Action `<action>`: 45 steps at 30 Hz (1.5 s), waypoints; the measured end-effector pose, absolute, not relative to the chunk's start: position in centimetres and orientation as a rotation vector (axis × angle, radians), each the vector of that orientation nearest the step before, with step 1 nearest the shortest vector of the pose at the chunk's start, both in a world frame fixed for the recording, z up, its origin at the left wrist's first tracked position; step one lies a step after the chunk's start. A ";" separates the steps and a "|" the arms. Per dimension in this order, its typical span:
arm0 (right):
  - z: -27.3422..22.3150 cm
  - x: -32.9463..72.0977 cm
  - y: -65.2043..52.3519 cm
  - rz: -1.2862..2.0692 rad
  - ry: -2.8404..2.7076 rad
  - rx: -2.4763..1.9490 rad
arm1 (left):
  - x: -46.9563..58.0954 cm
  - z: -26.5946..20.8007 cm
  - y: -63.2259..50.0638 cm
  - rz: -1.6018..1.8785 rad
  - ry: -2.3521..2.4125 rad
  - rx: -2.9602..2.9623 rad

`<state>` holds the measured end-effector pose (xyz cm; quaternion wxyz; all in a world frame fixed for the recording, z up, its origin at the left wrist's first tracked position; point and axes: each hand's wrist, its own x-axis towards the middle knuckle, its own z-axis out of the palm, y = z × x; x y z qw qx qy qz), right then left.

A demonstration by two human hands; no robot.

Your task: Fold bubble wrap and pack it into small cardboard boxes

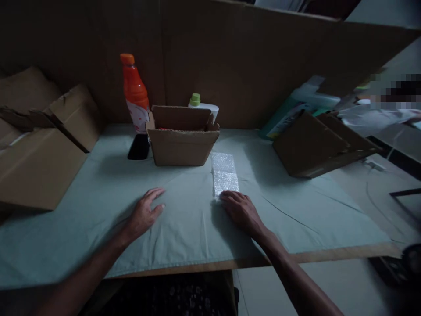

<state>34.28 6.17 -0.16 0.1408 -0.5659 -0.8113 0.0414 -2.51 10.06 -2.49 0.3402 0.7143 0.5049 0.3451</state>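
A clear strip of bubble wrap (225,171) lies on the cloth, to the right of a small open cardboard box (182,147). My right hand (241,210) is at the strip's near end, its fingers bent over the edge; the thumb is hidden beneath. Off to the left, my left hand (146,213) hovers over or rests on the cloth, fingers stretched and thumb apart, holding nothing. Something red shows just inside the small box, but its kind is hidden.
Behind stand an orange-capped bottle (134,94) and a white bottle with a green cap (195,100). A black phone (138,147) lies beside the box. Cardboard boxes flank both sides, the right one (315,147) before a teal bottle (286,114). A person is partly visible at far right.
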 end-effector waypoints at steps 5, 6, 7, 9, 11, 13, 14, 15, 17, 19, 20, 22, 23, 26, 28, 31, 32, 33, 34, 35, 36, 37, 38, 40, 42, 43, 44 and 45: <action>1.8 29.2 5.5 0.140 -2.351 -1.432 | -0.4 -0.3 6.1 0.878 1.197 2.093; 2.5 28.0 4.8 0.221 -2.395 -1.351 | -0.2 0.2 5.1 0.859 1.146 2.140; 3.2 26.8 3.9 0.317 -2.438 -1.275 | 0.0 0.6 4.2 0.838 1.088 2.177; 4.4 24.9 2.2 0.519 -2.490 -1.149 | 0.4 1.1 2.3 0.788 0.994 2.190; 4.9 23.8 0.9 0.667 -2.465 -1.090 | 1.0 1.0 0.7 0.778 0.989 2.100; 4.5 23.7 0.1 0.725 -2.400 -1.112 | 1.6 0.5 -0.2 0.792 1.061 1.945; 4.1 23.9 -0.1 0.733 -2.364 -1.147 | 1.8 0.3 -0.4 0.801 1.107 1.871; 3.7 24.2 -0.4 0.729 -2.320 -1.190 | 2.1 0.1 -0.5 0.806 1.150 1.813; 2.8 25.0 -0.9 0.640 -2.189 -1.290 | 2.5 -0.1 -0.1 0.793 1.235 1.761; 2.2 25.6 -1.5 0.419 -2.035 -1.387 | 2.7 -0.2 0.6 0.776 1.325 1.770; 2.0 25.7 -1.9 0.288 -1.971 -1.414 | 2.8 -0.2 0.9 0.762 1.366 1.783; 1.9 25.7 -2.7 0.096 -1.928 -1.403 | 3.1 -0.2 1.4 0.720 1.418 1.814; 1.8 25.5 -3.1 0.063 -1.961 -1.367 | 3.3 -0.2 1.6 0.699 1.425 1.830; 0.8 24.8 -3.8 0.123 -2.169 -1.274 | 3.7 -0.3 1.9 0.650 1.412 1.886; -0.1 24.5 -3.9 0.162 -2.277 -1.284 | 3.8 -0.3 2.0 0.618 1.410 1.931; -1.2 24.4 -3.4 0.184 -2.298 -1.311 | 3.3 0.1 1.6 0.702 1.435 2.038; -1.2 24.4 -3.2 0.208 -2.285 -1.302 | 2.9 0.3 1.2 0.772 1.426 2.091; -1.1 24.5 -3.1 0.244 -2.268 -1.290 | 2.6 0.5 0.9 0.841 1.390 2.154; -0.9 24.6 -2.9 0.292 -2.248 -1.277 | 2.2 0.7 0.4 0.887 1.322 2.225; -0.6 24.6 -2.8 0.350 -2.224 -1.268 | 1.9 0.8 0.0 0.899 1.236 2.292; -0.3 24.7 -2.7 0.418 -2.201 -1.265 | 1.7 0.9 -0.4 0.883 1.150 2.348; 0.0 24.8 -2.6 0.499 -2.176 -1.272 | 1.5 0.9 -0.6 0.854 1.088 2.379; 0.2 24.8 -2.5 0.582 -2.145 -1.286 | 1.5 0.8 -0.8 0.827 1.062 2.383; 0.4 24.9 -2.3 0.713 -2.078 -1.320 | 1.6 0.5 -0.7 0.806 1.112 2.323; 0.4 24.9 -2.3 0.668 -1.999 -1.355 | 1.9 0.2 -0.3 0.798 1.205 2.232; 0.4 25.0 -2.4 0.573 -1.962 -1.373 | 2.1 0.0 -0.1 0.779 1.245 2.195; 0.4 25.1 -2.6 0.452 -1.933 -1.391 | 2.4 -0.1 0.2 0.755 1.284 2.173; 0.3 25.2 -2.8 0.336 -1.915 -1.402 | 2.6 -0.3 0.5 0.730 1.320 2.163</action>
